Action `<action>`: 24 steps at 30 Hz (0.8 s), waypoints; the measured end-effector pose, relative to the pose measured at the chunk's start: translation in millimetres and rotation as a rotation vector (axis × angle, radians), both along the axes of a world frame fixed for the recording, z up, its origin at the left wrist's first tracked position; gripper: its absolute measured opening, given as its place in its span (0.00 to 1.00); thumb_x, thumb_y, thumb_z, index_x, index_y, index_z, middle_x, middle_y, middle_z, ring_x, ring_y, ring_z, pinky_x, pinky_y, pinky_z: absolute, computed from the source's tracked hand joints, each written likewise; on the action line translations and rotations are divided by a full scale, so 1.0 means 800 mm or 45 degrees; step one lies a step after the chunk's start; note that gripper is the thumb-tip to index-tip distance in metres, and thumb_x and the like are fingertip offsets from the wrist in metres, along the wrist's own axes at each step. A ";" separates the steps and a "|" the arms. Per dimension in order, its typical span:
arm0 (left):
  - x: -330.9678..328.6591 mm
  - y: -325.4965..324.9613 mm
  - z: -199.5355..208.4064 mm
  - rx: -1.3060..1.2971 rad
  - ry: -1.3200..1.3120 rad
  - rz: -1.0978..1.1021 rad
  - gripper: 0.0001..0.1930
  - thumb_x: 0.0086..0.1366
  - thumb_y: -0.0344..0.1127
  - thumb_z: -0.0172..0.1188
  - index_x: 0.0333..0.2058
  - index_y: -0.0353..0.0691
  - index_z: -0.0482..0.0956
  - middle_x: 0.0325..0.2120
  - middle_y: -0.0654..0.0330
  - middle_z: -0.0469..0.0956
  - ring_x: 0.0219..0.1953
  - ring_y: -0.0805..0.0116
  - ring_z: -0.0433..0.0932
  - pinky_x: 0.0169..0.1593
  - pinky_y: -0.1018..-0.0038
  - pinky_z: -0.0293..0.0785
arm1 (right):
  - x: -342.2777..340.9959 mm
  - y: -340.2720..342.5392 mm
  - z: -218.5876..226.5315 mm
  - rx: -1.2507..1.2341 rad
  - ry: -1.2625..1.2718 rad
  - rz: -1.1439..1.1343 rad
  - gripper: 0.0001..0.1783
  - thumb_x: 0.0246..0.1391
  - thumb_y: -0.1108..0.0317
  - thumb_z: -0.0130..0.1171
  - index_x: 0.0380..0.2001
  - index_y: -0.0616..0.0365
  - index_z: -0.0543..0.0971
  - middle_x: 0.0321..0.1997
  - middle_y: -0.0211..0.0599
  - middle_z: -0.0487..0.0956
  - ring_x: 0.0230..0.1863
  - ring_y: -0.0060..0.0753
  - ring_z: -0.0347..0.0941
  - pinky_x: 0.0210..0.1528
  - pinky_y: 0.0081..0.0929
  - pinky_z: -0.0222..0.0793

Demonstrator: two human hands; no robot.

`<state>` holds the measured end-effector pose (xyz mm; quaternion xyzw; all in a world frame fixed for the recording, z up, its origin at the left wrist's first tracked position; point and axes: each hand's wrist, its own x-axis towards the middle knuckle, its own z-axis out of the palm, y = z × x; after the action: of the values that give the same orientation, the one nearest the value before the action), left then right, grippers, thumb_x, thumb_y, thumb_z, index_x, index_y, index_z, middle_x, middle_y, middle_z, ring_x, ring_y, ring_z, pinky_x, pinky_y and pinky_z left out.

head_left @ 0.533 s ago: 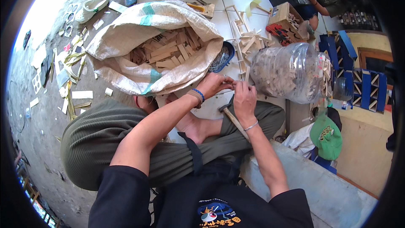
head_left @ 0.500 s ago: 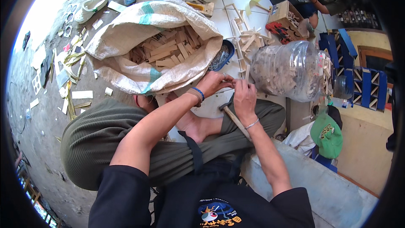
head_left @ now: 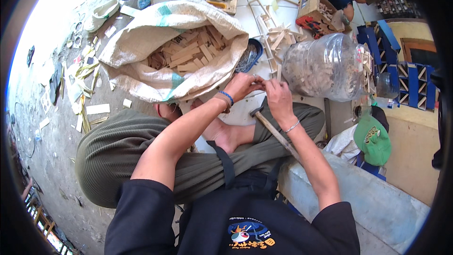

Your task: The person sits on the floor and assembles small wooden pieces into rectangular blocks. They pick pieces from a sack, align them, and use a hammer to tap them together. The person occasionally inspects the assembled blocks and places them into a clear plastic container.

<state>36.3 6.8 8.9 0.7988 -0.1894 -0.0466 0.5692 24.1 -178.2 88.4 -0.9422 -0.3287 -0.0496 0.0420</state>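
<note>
Both hands pinch one small piece
Left hand (head_left: 243,86) and right hand (head_left: 277,98) meet fingertip to fingertip, closed on something too small to identify; hammer (head_left: 273,130) lies beneath

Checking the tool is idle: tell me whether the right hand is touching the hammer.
Cannot tell. In the head view the right hand meets the left hand just above the hammer, whose head sits right under the wrist.

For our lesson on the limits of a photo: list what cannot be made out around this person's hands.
Head view:
- What the left hand and right hand pinch between them: too small, covered by fingers.
- The hammer: its handle's end is hidden under the right forearm.
- Contents of the clear plastic jug: blurred by glare.
- Blue bowl: partly behind the sack.
</note>
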 end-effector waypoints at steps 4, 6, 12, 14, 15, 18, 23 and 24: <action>0.001 0.000 0.000 -0.092 0.015 -0.006 0.14 0.68 0.41 0.67 0.48 0.41 0.86 0.38 0.48 0.87 0.41 0.49 0.86 0.44 0.62 0.82 | -0.002 0.000 0.004 0.111 0.053 -0.009 0.11 0.59 0.74 0.56 0.45 0.55 0.80 0.40 0.38 0.79 0.42 0.44 0.76 0.48 0.38 0.70; 0.001 0.000 -0.002 -0.074 0.042 -0.004 0.14 0.68 0.41 0.67 0.48 0.41 0.86 0.37 0.48 0.87 0.40 0.49 0.87 0.43 0.62 0.82 | -0.003 -0.002 0.004 0.147 0.072 -0.012 0.11 0.60 0.74 0.57 0.46 0.54 0.80 0.39 0.37 0.79 0.42 0.44 0.77 0.48 0.38 0.70; -0.001 0.000 -0.001 -0.076 0.021 0.006 0.14 0.68 0.43 0.68 0.47 0.42 0.86 0.36 0.49 0.87 0.40 0.49 0.87 0.42 0.63 0.82 | -0.004 -0.003 0.006 0.210 0.178 -0.107 0.11 0.62 0.75 0.59 0.47 0.56 0.81 0.43 0.38 0.83 0.45 0.45 0.80 0.49 0.39 0.71; -0.001 0.000 0.001 -0.075 0.019 0.017 0.14 0.68 0.43 0.68 0.47 0.42 0.86 0.36 0.48 0.87 0.40 0.49 0.86 0.42 0.63 0.81 | -0.004 -0.001 0.008 0.234 0.180 -0.110 0.11 0.62 0.75 0.59 0.47 0.56 0.81 0.43 0.39 0.84 0.46 0.45 0.81 0.49 0.39 0.71; -0.001 0.000 0.001 -0.060 0.028 0.016 0.15 0.68 0.43 0.68 0.47 0.43 0.86 0.36 0.48 0.87 0.40 0.50 0.86 0.42 0.63 0.81 | -0.005 -0.001 0.010 0.250 0.183 -0.115 0.11 0.62 0.75 0.59 0.47 0.56 0.81 0.43 0.39 0.84 0.45 0.45 0.81 0.49 0.39 0.71; 0.001 0.000 0.001 -0.041 0.048 -0.012 0.15 0.68 0.44 0.68 0.48 0.42 0.86 0.38 0.48 0.87 0.40 0.51 0.87 0.43 0.63 0.82 | -0.004 -0.001 0.016 0.287 0.214 -0.158 0.12 0.62 0.75 0.60 0.48 0.56 0.82 0.43 0.41 0.84 0.45 0.47 0.81 0.49 0.40 0.72; 0.000 0.001 -0.001 -0.090 0.094 -0.005 0.16 0.69 0.44 0.67 0.49 0.40 0.86 0.40 0.49 0.87 0.42 0.53 0.88 0.46 0.64 0.84 | 0.004 -0.017 0.011 0.508 0.376 -0.392 0.13 0.64 0.71 0.60 0.51 0.57 0.82 0.43 0.46 0.85 0.46 0.48 0.82 0.50 0.38 0.74; 0.001 0.001 -0.001 -0.072 0.099 -0.004 0.16 0.70 0.44 0.67 0.49 0.39 0.86 0.41 0.49 0.87 0.42 0.53 0.88 0.47 0.64 0.84 | 0.005 -0.019 0.004 0.577 0.442 -0.508 0.13 0.65 0.69 0.60 0.51 0.58 0.81 0.43 0.46 0.85 0.46 0.47 0.83 0.51 0.40 0.74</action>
<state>36.8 7.4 8.1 0.7797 -0.1696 -0.0733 0.5983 28.3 -193.5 91.9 -0.9490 -0.1066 0.0325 0.2948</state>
